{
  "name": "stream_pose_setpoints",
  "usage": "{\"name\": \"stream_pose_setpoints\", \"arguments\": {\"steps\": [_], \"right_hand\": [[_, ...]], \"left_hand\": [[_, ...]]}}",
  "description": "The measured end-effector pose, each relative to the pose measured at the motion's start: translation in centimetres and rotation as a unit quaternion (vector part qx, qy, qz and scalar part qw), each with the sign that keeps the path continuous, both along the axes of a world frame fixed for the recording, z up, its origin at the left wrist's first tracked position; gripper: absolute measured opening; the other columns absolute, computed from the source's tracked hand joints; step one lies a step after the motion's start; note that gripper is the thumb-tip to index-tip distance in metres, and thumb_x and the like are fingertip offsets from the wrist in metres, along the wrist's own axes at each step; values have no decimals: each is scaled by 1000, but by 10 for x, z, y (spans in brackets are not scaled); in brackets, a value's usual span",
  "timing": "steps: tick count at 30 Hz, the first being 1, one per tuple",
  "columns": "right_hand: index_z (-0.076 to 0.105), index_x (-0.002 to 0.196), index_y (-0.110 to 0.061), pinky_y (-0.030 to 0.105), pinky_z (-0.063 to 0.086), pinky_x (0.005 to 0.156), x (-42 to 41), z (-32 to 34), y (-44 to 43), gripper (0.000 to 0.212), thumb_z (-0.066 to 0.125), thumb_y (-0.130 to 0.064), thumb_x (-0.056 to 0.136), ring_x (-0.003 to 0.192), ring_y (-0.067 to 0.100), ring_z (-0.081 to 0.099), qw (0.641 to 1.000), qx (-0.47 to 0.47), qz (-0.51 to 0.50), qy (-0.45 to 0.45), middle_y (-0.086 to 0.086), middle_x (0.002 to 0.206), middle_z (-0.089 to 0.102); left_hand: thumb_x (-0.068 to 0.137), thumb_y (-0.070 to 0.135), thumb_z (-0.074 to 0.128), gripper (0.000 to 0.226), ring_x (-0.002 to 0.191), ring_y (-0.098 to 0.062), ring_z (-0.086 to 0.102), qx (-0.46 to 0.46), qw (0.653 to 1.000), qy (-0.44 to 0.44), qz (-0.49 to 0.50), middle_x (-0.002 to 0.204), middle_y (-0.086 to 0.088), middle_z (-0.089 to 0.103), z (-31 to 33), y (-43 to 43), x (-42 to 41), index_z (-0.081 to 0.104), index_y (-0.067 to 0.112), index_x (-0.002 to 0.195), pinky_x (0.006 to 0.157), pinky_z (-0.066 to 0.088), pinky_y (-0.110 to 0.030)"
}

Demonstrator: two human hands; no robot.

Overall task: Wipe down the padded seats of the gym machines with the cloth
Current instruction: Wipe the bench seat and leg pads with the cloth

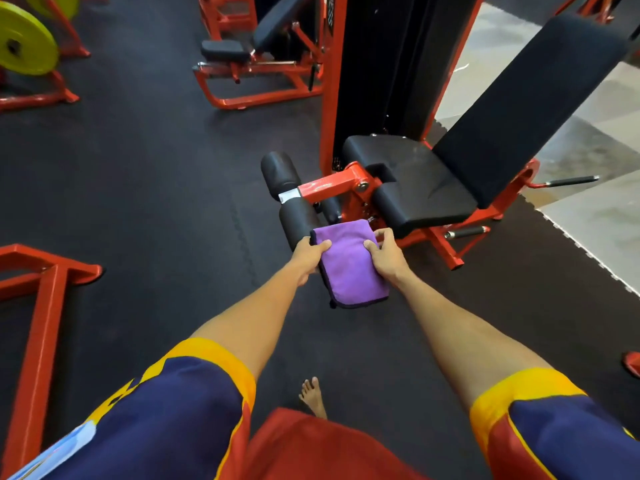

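A folded purple cloth [349, 263] is held out in front of me between both hands. My left hand [308, 256] grips its left edge, thumb on top. My right hand [386, 254] grips its right edge, thumb on top as well. Just beyond the cloth stands a red-framed machine with a black padded seat [422, 178], a tall black backrest [530, 105] and black leg rollers [282, 171]. The cloth is in the air, short of the seat and in front of the lower roller.
Another red machine with a small black seat [225, 50] stands further back. Yellow weight plates [24, 43] hang at the far left. A red frame [41, 296] lies to my near left. Black rubber flooring [156, 168] covers the area; pale tiles [595, 209] begin at right.
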State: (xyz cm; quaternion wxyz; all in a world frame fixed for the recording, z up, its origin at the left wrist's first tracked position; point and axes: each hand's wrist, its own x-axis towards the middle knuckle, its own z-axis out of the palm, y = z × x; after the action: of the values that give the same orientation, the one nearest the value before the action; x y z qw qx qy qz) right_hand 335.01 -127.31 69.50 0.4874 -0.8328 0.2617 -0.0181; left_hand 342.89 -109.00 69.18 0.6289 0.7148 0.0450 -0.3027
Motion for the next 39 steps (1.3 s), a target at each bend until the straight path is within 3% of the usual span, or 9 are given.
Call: {"name": "stream_pose_setpoints", "arguments": {"steps": [6, 11, 14, 22, 26, 28, 31, 34, 39], "right_hand": [[56, 112, -27, 41, 48, 98, 71, -23, -22, 23, 58, -9, 97, 102, 24, 59, 995, -58, 74, 16, 14, 116, 58], [69, 114, -21, 28, 42, 100, 128, -46, -32, 25, 52, -9, 102, 101, 21, 56, 989, -60, 123, 63, 9, 117, 45], [69, 119, -19, 29, 40, 104, 159, -65, -36, 26, 50, -11, 103, 107, 24, 56, 986, -36, 141, 83, 8, 123, 43], [49, 143, -16, 41, 45, 104, 240, -115, -36, 44, 55, -32, 103, 115, 29, 59, 968, -25, 220, 121, -2, 148, 30], [32, 157, -28, 49, 31, 119, 258, -135, -23, 70, 56, -54, 97, 146, 34, 30, 951, -63, 281, 108, -1, 165, 14], [24, 158, -43, 52, 15, 125, 256, -146, -14, 78, 56, -68, 91, 155, 32, 7, 934, -92, 329, 106, -6, 170, 1], [15, 158, -52, 53, 8, 124, 243, -160, -1, 88, 57, -77, 84, 156, 32, -8, 928, -116, 342, 92, -14, 169, -11], [14, 158, -53, 54, 22, 123, 242, -174, 6, 80, 55, -68, 91, 157, 33, -1, 943, -118, 301, 77, -15, 169, -10], [15, 156, -57, 54, 41, 112, 295, -182, -1, 64, 47, -57, 100, 155, 22, 19, 959, -76, 267, 65, -17, 170, -2]], "left_hand": [[103, 17, 56, 7, 77, -11, 61, 26, 998, 36, 34, 95, 2, 65, -22, -15, 67, 54, 20, 98, 62, 50, -29], [100, 16, 58, 15, 89, -21, 62, 64, 994, 43, 72, 111, -8, 66, -49, -25, 111, 56, 11, 115, 72, 51, -35], [97, 12, 62, 10, 81, -23, 58, 92, 989, 28, 111, 94, -7, 63, -68, -29, 137, 54, 14, 91, 64, 47, -32], [90, 16, 69, 17, 86, -24, 57, 210, 965, 17, 157, 107, -16, 61, -117, -38, 192, 61, 4, 98, 75, 47, -38], [91, 16, 70, 24, 73, -14, 44, 222, 963, -1, 155, 91, -5, 44, -134, -43, 211, 51, 12, 77, 74, 38, -30], [94, 15, 68, 16, 74, -6, 45, 200, 965, -12, 170, 96, -2, 41, -142, -45, 218, 59, 4, 88, 83, 38, -27], [104, 20, 52, 19, 105, -6, 55, 122, 959, -7, 254, 120, -2, 51, -158, -42, 224, 64, 9, 112, 101, 40, -25], [106, 29, 37, 33, 132, -15, 52, 74, 952, 15, 297, 142, -3, 55, -184, -34, 227, 58, 20, 130, 116, 37, -32], [110, 17, 35, 46, 146, -4, 33, 113, 969, -44, 217, 160, 7, 36, -202, -30, 216, 34, 17, 156, 117, 24, -13]]}}
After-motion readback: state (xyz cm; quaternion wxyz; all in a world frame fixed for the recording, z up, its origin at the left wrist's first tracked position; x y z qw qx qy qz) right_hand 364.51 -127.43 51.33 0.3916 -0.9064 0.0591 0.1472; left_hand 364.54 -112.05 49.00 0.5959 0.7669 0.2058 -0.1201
